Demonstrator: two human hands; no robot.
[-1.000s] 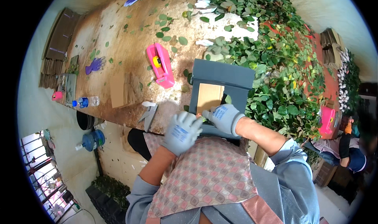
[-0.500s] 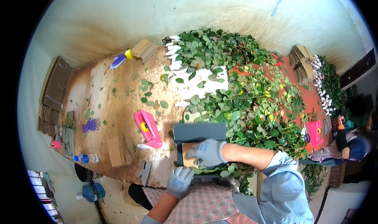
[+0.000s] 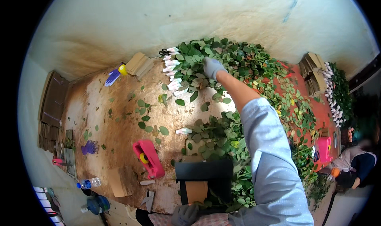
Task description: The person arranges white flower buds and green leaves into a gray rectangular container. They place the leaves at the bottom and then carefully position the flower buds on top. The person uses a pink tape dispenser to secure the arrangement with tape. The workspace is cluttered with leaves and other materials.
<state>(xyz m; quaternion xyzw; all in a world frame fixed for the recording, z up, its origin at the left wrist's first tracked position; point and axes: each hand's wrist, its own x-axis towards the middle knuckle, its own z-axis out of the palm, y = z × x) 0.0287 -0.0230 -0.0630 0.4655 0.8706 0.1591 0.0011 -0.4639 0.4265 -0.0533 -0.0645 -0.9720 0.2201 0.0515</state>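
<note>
Where it earlier rested on the dark tray point(image 3: 204, 171), the right hand point(image 3: 213, 67) now grasps leafy stems point(image 3: 198, 73) far across the table.

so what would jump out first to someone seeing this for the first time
The big heap of green leafy stems spread over the far and right side of the table, with the right hand in a grey glove stretched out onto it beside a row of white-wrapped bundles. Next, the bright pink tape dispenser on the brown tabletop, left of a dark tray near the gloved left hand.
</note>
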